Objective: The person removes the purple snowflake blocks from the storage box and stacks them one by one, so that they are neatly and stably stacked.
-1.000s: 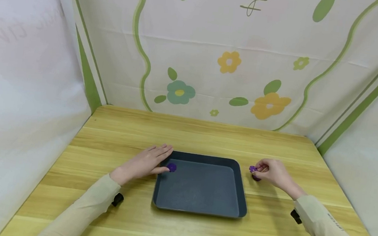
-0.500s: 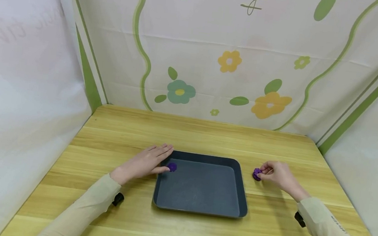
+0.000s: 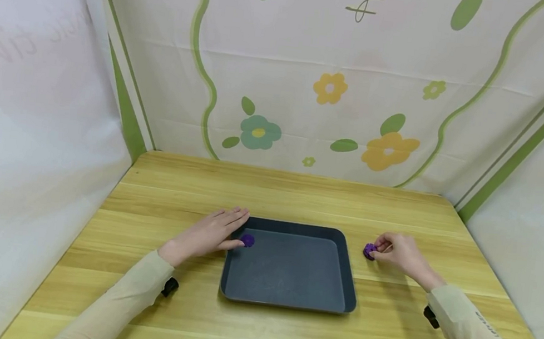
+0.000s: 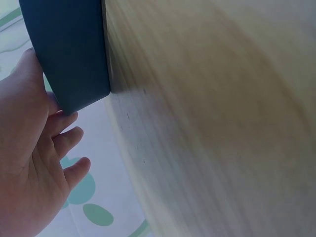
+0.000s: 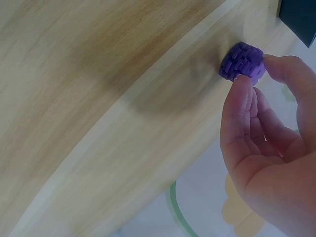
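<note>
A dark grey rectangular tray (image 3: 287, 302) lies on the wooden table. My left hand (image 3: 206, 232) grips its far left corner, with the thumb over the rim and the other fingers around the outside; the left wrist view shows the hand (image 4: 29, 143) at the tray's outer wall (image 4: 69, 49). Beside the thumb tip, inside the tray, is a purple notched disc (image 3: 247, 240). To the right of the tray, my right hand (image 3: 400, 254) pinches a small stack of purple notched discs (image 5: 242, 61) between thumb and fingers, low at the tabletop. The fingertips partly hide the stack.
The wooden table (image 3: 263, 336) extends around the tray on all sides. Behind it hangs a white cloth (image 3: 296, 43) printed with flowers, and more white cloth (image 3: 29, 136) stands at both sides.
My right hand has moved slightly right and down, and the purple disc it holds has come down onto the one beneath. The left hand and tray have not moved.
</note>
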A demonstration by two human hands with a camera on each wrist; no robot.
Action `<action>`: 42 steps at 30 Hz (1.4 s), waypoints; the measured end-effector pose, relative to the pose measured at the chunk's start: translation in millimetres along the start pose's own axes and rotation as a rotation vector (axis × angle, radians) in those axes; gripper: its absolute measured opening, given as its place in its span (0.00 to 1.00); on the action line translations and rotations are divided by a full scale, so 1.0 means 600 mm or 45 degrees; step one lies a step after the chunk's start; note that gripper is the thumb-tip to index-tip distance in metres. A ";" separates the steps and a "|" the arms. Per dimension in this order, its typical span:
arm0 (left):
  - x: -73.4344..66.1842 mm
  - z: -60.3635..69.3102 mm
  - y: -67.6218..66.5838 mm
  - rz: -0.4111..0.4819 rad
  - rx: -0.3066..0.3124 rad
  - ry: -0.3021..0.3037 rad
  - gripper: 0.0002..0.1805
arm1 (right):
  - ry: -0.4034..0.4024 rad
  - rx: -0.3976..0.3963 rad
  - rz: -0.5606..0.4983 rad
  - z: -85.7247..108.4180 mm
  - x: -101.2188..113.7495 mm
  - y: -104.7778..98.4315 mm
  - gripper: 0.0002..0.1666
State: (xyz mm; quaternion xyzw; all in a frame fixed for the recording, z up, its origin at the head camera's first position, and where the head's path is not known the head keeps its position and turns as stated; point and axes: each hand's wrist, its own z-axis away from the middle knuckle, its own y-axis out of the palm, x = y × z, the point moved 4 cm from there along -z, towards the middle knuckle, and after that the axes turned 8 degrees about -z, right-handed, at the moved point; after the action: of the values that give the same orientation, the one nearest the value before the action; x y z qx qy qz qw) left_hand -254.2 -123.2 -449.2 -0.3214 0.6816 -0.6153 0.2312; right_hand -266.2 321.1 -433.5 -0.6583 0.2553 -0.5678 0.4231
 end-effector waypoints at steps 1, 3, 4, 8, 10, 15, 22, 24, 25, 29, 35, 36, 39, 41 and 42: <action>0.000 0.000 0.000 0.001 0.004 -0.002 0.40 | -0.005 0.002 -0.001 0.001 0.001 0.000 0.12; 0.000 0.000 0.000 0.005 0.007 -0.004 0.40 | -0.011 0.001 -0.004 0.001 0.001 0.001 0.13; 0.000 0.000 0.000 0.006 0.007 -0.005 0.40 | -0.008 -0.003 -0.005 0.002 0.001 0.001 0.12; 0.000 0.000 0.000 0.001 0.002 -0.004 0.40 | -0.015 -0.001 -0.007 0.002 0.003 0.001 0.13; 0.000 0.000 0.000 0.004 0.001 -0.005 0.40 | -0.008 0.000 -0.009 0.003 0.003 0.001 0.13; 0.000 0.000 0.001 0.004 -0.002 -0.004 0.40 | -0.007 0.006 -0.004 0.004 0.003 0.002 0.14; -0.001 0.000 -0.001 0.004 -0.002 0.004 0.40 | -0.009 0.007 -0.003 0.004 0.002 0.003 0.14; -0.002 0.000 -0.002 0.008 -0.004 0.005 0.40 | -0.010 0.007 -0.002 0.004 0.002 0.002 0.14; -0.002 0.000 -0.002 0.006 -0.007 0.008 0.40 | -0.009 0.007 -0.001 0.004 0.001 0.002 0.14; -0.003 0.000 -0.003 -0.012 -0.021 0.019 0.40 | -0.009 0.002 0.001 0.004 0.002 0.002 0.13; -0.003 0.001 -0.003 -0.018 -0.036 0.025 0.39 | -0.013 -0.006 0.004 0.005 0.003 0.001 0.12; -0.002 0.001 -0.002 -0.019 -0.037 0.024 0.39 | -0.011 -0.007 0.005 0.005 0.002 0.001 0.12; -0.002 0.001 -0.002 -0.011 -0.029 0.021 0.39 | -0.007 -0.002 0.000 0.006 0.001 0.000 0.12; -0.001 0.001 -0.002 -0.005 -0.026 0.020 0.39 | -0.004 -0.002 -0.008 0.005 0.001 -0.001 0.11; -0.001 0.001 -0.001 -0.006 -0.024 0.020 0.39 | -0.008 -0.006 -0.012 0.005 0.001 -0.002 0.11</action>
State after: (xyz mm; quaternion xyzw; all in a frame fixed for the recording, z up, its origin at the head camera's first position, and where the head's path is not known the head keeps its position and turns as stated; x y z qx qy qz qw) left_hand -253.3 -123.0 -448.4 -0.3204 0.6885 -0.6118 0.2214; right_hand -263.3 321.8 -432.0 -0.6623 0.2522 -0.5672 0.4197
